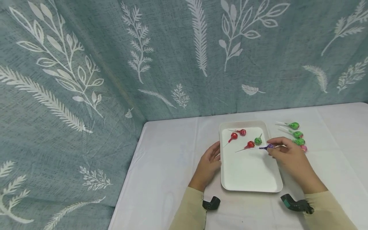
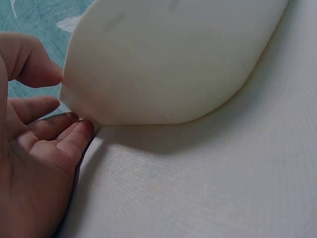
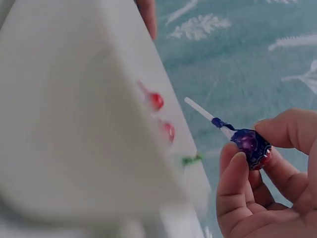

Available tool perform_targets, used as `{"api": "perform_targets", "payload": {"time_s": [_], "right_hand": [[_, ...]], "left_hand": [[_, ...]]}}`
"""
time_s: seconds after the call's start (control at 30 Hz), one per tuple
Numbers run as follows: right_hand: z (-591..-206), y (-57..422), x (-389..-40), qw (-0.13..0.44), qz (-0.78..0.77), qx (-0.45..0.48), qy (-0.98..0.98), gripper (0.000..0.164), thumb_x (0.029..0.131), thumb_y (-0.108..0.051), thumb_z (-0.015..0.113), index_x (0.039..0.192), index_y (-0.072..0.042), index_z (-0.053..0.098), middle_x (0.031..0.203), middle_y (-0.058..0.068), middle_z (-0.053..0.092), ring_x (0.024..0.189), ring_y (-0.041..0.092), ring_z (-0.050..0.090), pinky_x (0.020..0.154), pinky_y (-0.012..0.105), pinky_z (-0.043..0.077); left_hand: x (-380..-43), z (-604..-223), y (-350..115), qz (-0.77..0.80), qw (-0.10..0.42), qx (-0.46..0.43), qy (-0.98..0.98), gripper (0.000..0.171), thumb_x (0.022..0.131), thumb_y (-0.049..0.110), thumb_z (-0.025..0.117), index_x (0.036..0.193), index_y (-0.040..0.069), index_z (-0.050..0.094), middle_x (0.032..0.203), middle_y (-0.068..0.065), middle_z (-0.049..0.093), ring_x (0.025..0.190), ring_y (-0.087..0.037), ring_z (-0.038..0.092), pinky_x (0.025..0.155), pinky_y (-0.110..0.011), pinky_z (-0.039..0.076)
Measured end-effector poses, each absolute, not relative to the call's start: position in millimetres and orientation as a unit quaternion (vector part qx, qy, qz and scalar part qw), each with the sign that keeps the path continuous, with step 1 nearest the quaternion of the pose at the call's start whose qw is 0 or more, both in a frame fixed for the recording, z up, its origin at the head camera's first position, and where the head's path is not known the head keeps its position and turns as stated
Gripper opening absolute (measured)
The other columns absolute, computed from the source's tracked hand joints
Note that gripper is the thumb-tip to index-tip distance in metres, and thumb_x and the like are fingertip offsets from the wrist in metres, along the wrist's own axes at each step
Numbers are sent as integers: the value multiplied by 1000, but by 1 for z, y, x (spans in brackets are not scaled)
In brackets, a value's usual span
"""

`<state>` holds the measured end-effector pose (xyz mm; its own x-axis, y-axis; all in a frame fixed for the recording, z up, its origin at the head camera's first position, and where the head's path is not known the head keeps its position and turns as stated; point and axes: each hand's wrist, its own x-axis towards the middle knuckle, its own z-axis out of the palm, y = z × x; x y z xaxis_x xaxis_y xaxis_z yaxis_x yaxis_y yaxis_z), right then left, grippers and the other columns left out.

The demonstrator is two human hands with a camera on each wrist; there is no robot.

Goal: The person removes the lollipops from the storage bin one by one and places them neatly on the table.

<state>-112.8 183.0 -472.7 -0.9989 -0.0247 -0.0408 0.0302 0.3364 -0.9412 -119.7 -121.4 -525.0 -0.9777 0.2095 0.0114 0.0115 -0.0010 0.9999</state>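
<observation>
My right hand (image 1: pixel 290 157) pinches a purple-wrapped lollipop (image 3: pixel 247 144) by its head, above the right side of a white tray (image 1: pixel 250 179). Its white stick points left in the head view. Inside the tray lie three lollipops in red wrappers, a top one (image 1: pixel 242 132), a left one (image 1: pixel 234 136) and a lower one (image 1: pixel 250 144), plus a green one (image 1: pixel 258 140). At the tray's left side, my left hand (image 1: pixel 207 164) rests with loosely bent fingers; in the left wrist view its fingertips (image 2: pixel 85 128) touch the tray's edge.
Right of the tray, three green lollipops, a far one (image 1: pixel 294 125), a middle one (image 1: pixel 298 134) and a near one (image 1: pixel 299 141), lie beside a pink one (image 1: pixel 304 148), partly hidden by my right hand. A white cloth (image 1: pixel 169 166) covers the table; a leaf-patterned curtain (image 1: pixel 178 57) hangs behind.
</observation>
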Motion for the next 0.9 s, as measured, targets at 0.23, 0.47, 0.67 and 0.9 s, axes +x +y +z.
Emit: {"api": "perform_targets", "payload": {"time_s": [0.23,0.47,0.67,0.9], "right_hand": [[-482,217,-113,-8,-578,37,815,37,107,-15,70,136,5,62,105,1,74,90,4,70,74,17,60],[-494,252,-110,-15,-567,88,819,34,105,-25,75,131,-3,67,112,-14,63,91,-3,67,71,12,56],[-500,263,-107,-8,-537,114,836,41,106,-32,74,134,-4,64,120,-3,64,90,-2,64,70,13,54],[-508,269,-103,-1,-490,123,863,51,107,-34,70,140,4,64,111,1,71,82,2,64,62,19,54]], "left_hand": [[-120,-526,-120,699,68,70,709,80,86,-6,52,165,3,44,164,-5,51,145,-15,54,116,-29,48],[-119,-526,-119,696,67,67,712,80,86,-6,52,165,4,44,164,-4,51,144,-14,54,115,-29,49],[-119,-526,-120,702,66,72,706,79,87,-8,51,165,2,42,165,-7,49,145,-17,53,116,-30,48],[-119,-526,-119,705,72,71,702,79,87,-7,51,165,2,43,165,-6,50,145,-16,53,116,-30,48]]}}
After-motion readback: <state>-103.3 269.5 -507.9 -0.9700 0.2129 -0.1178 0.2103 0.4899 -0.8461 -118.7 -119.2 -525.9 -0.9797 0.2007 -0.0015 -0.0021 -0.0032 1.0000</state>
